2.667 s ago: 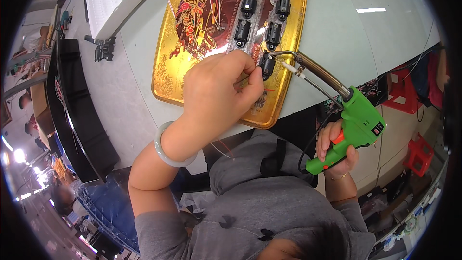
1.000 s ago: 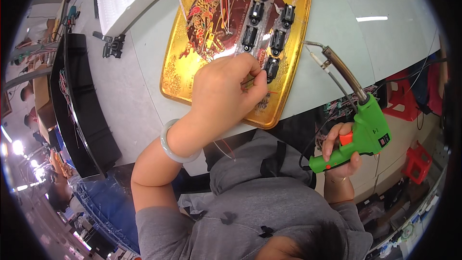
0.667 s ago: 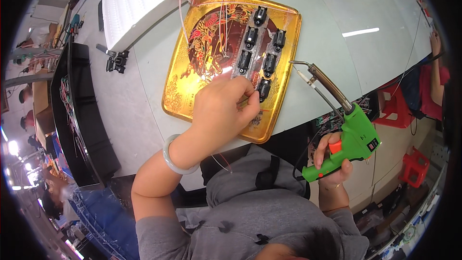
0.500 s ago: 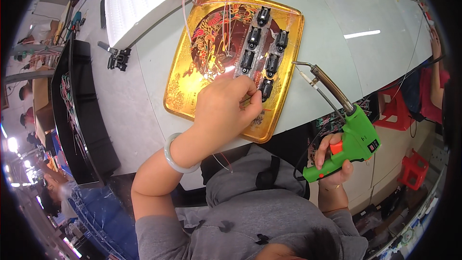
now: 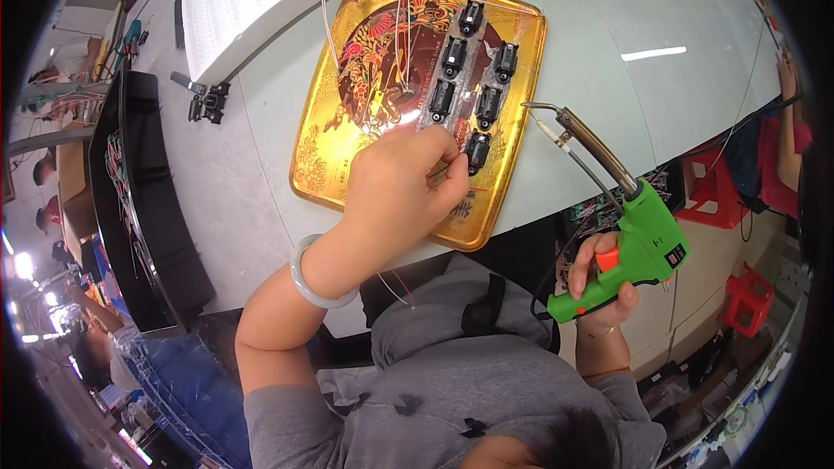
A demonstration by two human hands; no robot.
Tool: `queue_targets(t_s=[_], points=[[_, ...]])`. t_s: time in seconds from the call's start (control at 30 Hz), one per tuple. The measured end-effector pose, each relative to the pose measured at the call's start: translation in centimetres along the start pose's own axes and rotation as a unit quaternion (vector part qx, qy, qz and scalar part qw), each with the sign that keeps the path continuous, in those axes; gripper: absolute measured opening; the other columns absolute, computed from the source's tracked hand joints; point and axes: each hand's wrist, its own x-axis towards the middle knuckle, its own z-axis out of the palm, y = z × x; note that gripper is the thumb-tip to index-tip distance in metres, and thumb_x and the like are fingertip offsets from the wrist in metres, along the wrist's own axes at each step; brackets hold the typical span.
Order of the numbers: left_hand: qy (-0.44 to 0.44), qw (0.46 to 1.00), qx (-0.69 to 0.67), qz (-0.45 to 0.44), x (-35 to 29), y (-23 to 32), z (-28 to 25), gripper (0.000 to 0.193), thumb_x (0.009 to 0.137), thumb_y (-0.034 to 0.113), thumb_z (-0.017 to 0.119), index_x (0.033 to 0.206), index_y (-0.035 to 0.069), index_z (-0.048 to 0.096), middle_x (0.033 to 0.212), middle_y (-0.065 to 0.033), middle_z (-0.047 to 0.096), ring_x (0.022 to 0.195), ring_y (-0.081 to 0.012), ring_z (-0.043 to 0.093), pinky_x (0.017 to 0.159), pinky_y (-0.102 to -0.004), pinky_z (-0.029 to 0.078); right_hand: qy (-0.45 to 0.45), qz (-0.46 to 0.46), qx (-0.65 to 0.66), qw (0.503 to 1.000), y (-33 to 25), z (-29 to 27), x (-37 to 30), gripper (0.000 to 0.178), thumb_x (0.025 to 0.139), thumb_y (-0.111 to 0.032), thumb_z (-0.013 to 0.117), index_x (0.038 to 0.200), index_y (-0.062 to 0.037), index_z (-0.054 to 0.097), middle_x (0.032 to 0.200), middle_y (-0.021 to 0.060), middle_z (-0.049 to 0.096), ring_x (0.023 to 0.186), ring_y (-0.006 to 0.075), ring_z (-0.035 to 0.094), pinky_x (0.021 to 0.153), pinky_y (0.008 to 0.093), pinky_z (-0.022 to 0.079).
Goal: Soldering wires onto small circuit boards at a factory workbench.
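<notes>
A gold tray (image 5: 317,152) with a dark patterned centre lies on the table. On it, several small black plastic housings (image 5: 488,107) stand in two rows along a clear strip. My left hand (image 5: 404,182), a pale bangle on its wrist, is closed in a pinch beside the nearest housing (image 5: 476,153). A thin red and white wire (image 5: 398,288) trails out below that wrist; its end at the fingertips is hidden. My right hand (image 5: 599,282) grips a green soldering gun (image 5: 647,239) with an orange trigger. Its bent tip points at the tray's right edge, apart from the housings.
Red and white wires (image 5: 404,22) drape over the tray's far side. A white foam tray (image 5: 234,13) stands far left, with loose black parts (image 5: 208,102) near it. A black bin (image 5: 161,208) with wires is at the left. Red stools (image 5: 747,300) stand at the right.
The tray and housings sit slightly higher and further left in view. My left hand stays pinched by the nearest housing; the soldering gun has shifted only slightly, its tip still off the parts.
</notes>
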Motion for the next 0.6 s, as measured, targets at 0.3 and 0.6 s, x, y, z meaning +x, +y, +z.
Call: queue_targets(t_s=[0.3, 0.6], points=[[-0.044, 0.993, -0.078, -0.074, 0.2, 0.0, -1.0, 0.01, 0.068, 0.008, 0.063, 0.072, 0.004, 0.055, 0.057, -0.0076, 0.053, 0.05, -0.0199, 0.053, 0.047, -0.0293, 0.041, 0.004, 0.0, -0.005, 1.0, 0.0, 0.2, 0.1, 0.057, 0.071, -0.047, 0.057, 0.099, 0.0017, 0.047, 0.087, 0.0179, 0.051, 0.049, 0.0158, 0.05, 0.042, 0.0214, 0.04], [-0.049, 0.992, -0.085, -0.076, 0.2, 0.0, -0.9, 0.009, 0.069, 0.008, 0.063, 0.073, 0.003, 0.056, 0.058, -0.0076, 0.055, 0.049, -0.0189, 0.054, 0.048, -0.0279, 0.042, -0.011, 0.002, 0.001, 1.0, 0.0, 0.0, 0.0, 0.057, 0.071, -0.046, 0.058, 0.099, 0.0021, 0.047, 0.087, 0.0184, 0.051, 0.05, 0.016, 0.05, 0.043, 0.0212, 0.04]])
